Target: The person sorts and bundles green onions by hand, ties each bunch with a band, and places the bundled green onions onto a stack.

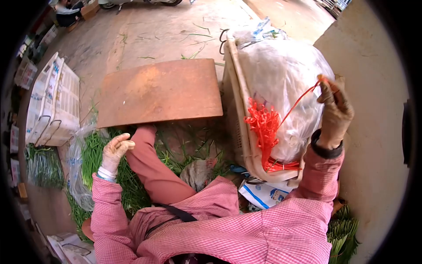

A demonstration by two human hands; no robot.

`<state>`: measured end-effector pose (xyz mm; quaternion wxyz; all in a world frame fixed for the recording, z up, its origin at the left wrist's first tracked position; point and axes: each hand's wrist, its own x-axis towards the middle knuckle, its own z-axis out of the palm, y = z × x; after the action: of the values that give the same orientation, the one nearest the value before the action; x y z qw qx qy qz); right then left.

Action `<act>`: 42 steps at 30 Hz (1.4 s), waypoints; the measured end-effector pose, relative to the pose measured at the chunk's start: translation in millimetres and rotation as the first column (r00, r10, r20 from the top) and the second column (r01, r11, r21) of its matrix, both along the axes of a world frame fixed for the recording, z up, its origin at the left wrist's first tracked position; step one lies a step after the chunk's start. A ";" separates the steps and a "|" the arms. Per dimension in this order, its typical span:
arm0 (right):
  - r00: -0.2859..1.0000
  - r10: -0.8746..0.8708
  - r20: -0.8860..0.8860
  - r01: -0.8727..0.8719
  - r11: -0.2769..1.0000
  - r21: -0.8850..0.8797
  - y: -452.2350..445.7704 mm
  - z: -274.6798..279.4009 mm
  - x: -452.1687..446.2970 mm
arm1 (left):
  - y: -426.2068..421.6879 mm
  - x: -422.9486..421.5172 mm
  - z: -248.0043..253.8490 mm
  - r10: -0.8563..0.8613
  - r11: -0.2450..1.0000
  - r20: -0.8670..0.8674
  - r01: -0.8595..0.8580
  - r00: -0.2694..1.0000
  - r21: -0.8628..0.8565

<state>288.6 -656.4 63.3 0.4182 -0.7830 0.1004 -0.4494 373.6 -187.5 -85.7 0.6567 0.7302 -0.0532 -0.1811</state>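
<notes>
My right hand (pixel 335 108), in a dirty glove, is raised at the right and pinches the end of a red plastic tie strip (pixel 302 97). The strip runs taut down to a bunch of red tie strips (pixel 265 127) hanging on the rim of a white crate (pixel 242 99). Over on the left, my left hand (pixel 116 152), also gloved, hovers with loosely bent fingers a little apart and nothing in them. It is nearest to long green stalks (pixel 91 152) in clear plastic. A brown board (pixel 160 90) lies in front of my leg.
A large clear plastic bag (pixel 285 75) fills the crate. Stacked white crates (pixel 55 103) stand at the left, near bagged greens (pixel 44 167). A wall (pixel 373 110) closes off the right side. Loose stalks litter the floor, and another person (pixel 67 14) sits far back left.
</notes>
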 end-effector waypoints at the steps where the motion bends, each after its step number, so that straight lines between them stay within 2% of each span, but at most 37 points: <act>1: 0.997 0.057 0.046 -0.053 0.996 -0.071 9.1 19.6 17.2 | 14.1 -1.7 8.2 0.068 0.998 0.025 -0.068 0.997 -0.019; 2: 0.972 0.197 0.127 -0.175 0.970 -0.166 22.0 34.5 36.3 | 30.7 -4.5 13.7 0.122 0.992 0.047 -0.123 0.991 0.014; 3: 0.975 0.215 0.053 -0.194 0.946 -0.262 39.3 50.5 55.7 | 49.4 -8.6 12.0 0.171 0.985 0.056 -0.172 0.984 0.013; 4: 0.936 0.349 0.034 -0.330 0.909 -0.253 52.1 55.0 79.0 | 67.7 -15.3 10.9 0.223 0.974 0.067 -0.225 0.972 0.013; 6: 0.808 0.577 -0.117 -0.588 0.776 -0.229 77.8 44.6 133.4 | 99.6 -33.7 2.3 0.304 0.952 0.063 -0.305 0.951 0.002; 8: 0.681 0.709 -0.183 -0.732 0.665 -0.149 119.3 7.0 182.7 | 129.0 -54.9 -7.9 0.416 0.909 0.038 -0.417 0.908 0.017; 11: 0.646 0.620 -0.445 -0.745 0.639 -0.193 171.3 -79.3 249.7 | 169.2 -93.9 -37.6 0.570 0.821 0.001 -0.570 0.821 -0.014; 14: 0.574 0.443 -0.689 -0.756 0.610 -0.238 225.1 -151.5 289.8 | 201.1 -135.1 -67.4 0.671 0.732 -0.152 -0.681 0.726 -0.021; 16: 0.520 0.402 -0.754 -0.771 0.601 -0.211 256.6 -189.2 307.3 | 218.0 -157.4 -86.7 0.707 0.695 -0.212 -0.718 0.675 0.037; 18: 0.547 0.462 -0.698 -0.792 0.555 -0.254 276.1 -234.1 324.0 | 226.5 -173.8 -93.2 0.746 0.649 -0.292 -0.751 0.598 0.121; 20: 0.390 0.565 -0.727 -0.837 0.547 -0.024 283.3 -295.0 351.9 | 239.7 -180.6 -106.6 0.764 0.579 -0.406 -0.811 0.503 0.086; 21: 0.285 0.609 -0.740 -0.813 0.562 0.150 289.5 -303.2 353.7 | 244.4 -182.7 -114.1 0.757 0.563 -0.443 -0.824 0.481 0.068; 22: 0.181 0.562 -0.807 -0.798 0.564 0.214 299.3 -297.4 350.6 | 250.4 -183.5 -122.9 0.751 0.544 -0.476 -0.838 0.458 0.052; 23: 0.248 0.497 -0.832 -0.880 0.475 0.021 295.2 -315.0 358.7 | 258.7 -182.0 -133.6 0.752 0.542 -0.508 -0.833 0.421 0.112; 24: 0.043 0.438 -0.898 -0.785 0.571 0.241 301.0 -313.3 363.1 | 268.0 -177.6 -145.8 0.744 0.550 -0.542 -0.820 0.392 0.161; 25: 0.198 0.252 -0.947 -0.911 0.405 -0.082 312.9 -279.0 347.7 | 278.6 -174.6 -157.8 0.766 0.524 -0.541 -0.824 0.346 0.215; 26: 0.257 -0.004 -0.966 -0.870 0.435 -0.233 334.4 -260.1 342.5 | 286.4 -169.0 -165.5 0.780 0.506 -0.544 -0.822 0.308 0.261; 28: 0.505 0.122 -0.854 -0.844 0.274 -0.461 353.5 -245.1 340.3 | 292.0 -152.5 -159.9 0.881 0.351 -0.451 -0.839 0.145 0.416; 29: 0.501 0.245 -0.830 -0.857 0.274 -0.436 371.4 -237.0 337.9 | 316.1 -163.0 -218.5 0.926 0.316 -0.339 -0.838 0.169 0.446; 30: 0.483 0.369 -0.794 -0.873 0.268 -0.407 397.7 -229.3 329.1 | 321.7 -154.2 -219.0 0.975 0.196 -0.205 -0.775 0.088 0.601; 32: 0.354 0.670 -0.653 -0.903 0.064 -0.424 451.8 -238.8 318.1 | 310.1 -137.2 -179.1 0.951 -0.113 -0.224 -0.915 -0.213 0.388; 33: 0.263 0.575 -0.775 -0.955 0.041 -0.293 488.2 -227.5 297.6 | 327.9 -140.5 -219.1 0.896 -0.203 -0.201 -0.769 -0.395 0.606; 34: 0.151 0.618 -0.772 -0.977 -0.023 -0.210 521.3 -229.9 280.8 | 335.2 -141.9 -218.5 0.884 -0.219 -0.208 -0.766 -0.418 0.604; 36: 0.011 0.573 -0.819 -0.982 -0.148 -0.116 578.9 -265.2 256.6 | 346.8 -137.8 -214.5 0.679 -0.226 -0.421 -0.717 -0.601 0.659; 37: -0.022 0.574 -0.819 -0.961 -0.238 -0.141 611.2 -267.3 239.8 | 357.3 -142.6 -233.5 0.639 -0.251 -0.437 -0.708 -0.633 0.660; 38: -0.039 0.522 -0.852 -0.954 -0.274 -0.125 640.7 -276.3 222.9 | 364.2 -145.2 -244.3 0.618 -0.259 -0.446 -0.703 -0.648 0.662; 40: -0.186 0.520 -0.834 -0.919 -0.391 -0.039 694.5 -309.9 198.2 | 373.5 -149.2 -261.5 0.555 -0.463 -0.515 -0.757 -0.653 0.461; 42: -0.229 0.499 -0.836 -0.875 -0.482 -0.048 744.9 -348.0 171.7 | 383.0 -154.3 -278.6 0.512 -0.492 -0.520 -0.730 -0.684 0.475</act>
<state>460.4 88.5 -284.7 0.1770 -0.7097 -0.6377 0.2417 219.3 195.5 -364.3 0.5267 0.1462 0.8004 0.2462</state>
